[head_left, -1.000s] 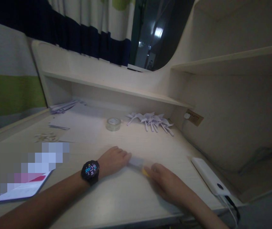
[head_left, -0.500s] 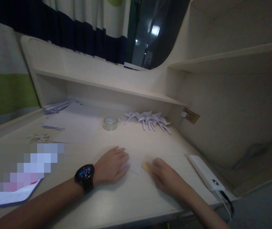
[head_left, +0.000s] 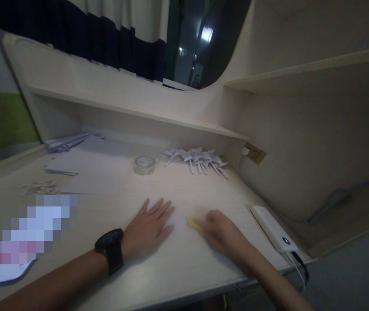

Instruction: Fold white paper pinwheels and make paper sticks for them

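My left hand [head_left: 150, 229], with a black watch [head_left: 109, 248] on its wrist, lies flat with fingers spread on a small piece of white paper [head_left: 179, 224]. The paper is partly covered by the palm and fingers. To its right, my right hand [head_left: 225, 235] is closed around a small yellow object [head_left: 194, 223], whose tip points left at the paper's right side. The yellow object is blurred and mostly hidden in the fingers, so its kind cannot be made out.
Clear tape [head_left: 144, 165] and folded paper pinwheels [head_left: 200, 160] sit at the back. White sheets [head_left: 97, 166], rolled paper [head_left: 69, 141] and small pale pieces [head_left: 42, 187] lie left. A tablet-like device [head_left: 12, 276] is near left; a white power bank [head_left: 271, 229] with cables is right.
My left hand's fingers have spread and flattened over the paper. My right hand keeps its hold on the yellow object, close to the paper. The whole view has shifted slightly.
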The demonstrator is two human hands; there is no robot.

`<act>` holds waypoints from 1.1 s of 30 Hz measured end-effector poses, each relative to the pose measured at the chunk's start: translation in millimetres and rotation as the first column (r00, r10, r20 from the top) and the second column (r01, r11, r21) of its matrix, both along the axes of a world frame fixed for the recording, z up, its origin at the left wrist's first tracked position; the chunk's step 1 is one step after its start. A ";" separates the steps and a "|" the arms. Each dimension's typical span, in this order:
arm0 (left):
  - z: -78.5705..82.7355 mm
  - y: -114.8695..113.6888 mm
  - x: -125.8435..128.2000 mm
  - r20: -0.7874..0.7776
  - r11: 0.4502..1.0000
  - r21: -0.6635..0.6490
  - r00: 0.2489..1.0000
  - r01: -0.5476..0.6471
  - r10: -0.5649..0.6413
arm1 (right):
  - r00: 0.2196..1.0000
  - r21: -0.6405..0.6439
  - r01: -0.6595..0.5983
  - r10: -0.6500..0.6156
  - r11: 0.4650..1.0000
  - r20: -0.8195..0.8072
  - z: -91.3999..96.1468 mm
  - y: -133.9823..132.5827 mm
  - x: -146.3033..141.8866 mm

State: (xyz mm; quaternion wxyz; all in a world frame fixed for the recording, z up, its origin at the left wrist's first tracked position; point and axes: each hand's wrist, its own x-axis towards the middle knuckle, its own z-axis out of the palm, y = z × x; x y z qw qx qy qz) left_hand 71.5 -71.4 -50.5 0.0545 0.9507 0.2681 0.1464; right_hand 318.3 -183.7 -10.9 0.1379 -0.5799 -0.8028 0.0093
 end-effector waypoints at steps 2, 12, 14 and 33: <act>1.4 0.4 -1.4 -0.007 1.000 -0.011 1.000 0.015 -0.016 | 1.000 0.018 -0.008 0.009 1.000 -0.006 -0.6 0.3 2.8; 0.1 2.0 -2.9 -0.015 0.999 -0.018 0.999 0.042 -0.042 | 0.998 0.012 -0.036 0.035 0.999 0.048 -1.3 -4.8 0.7; 0.2 1.2 -2.9 -0.018 0.999 -0.021 0.999 0.043 -0.043 | 0.997 -0.019 -0.041 0.042 0.999 0.070 1.4 -6.7 -1.0; 21.7 -9.7 9.5 -0.012 0.997 -0.048 0.998 0.068 -0.069 | 0.955 -0.148 -0.069 0.109 0.987 0.276 21.2 -26.4 -8.3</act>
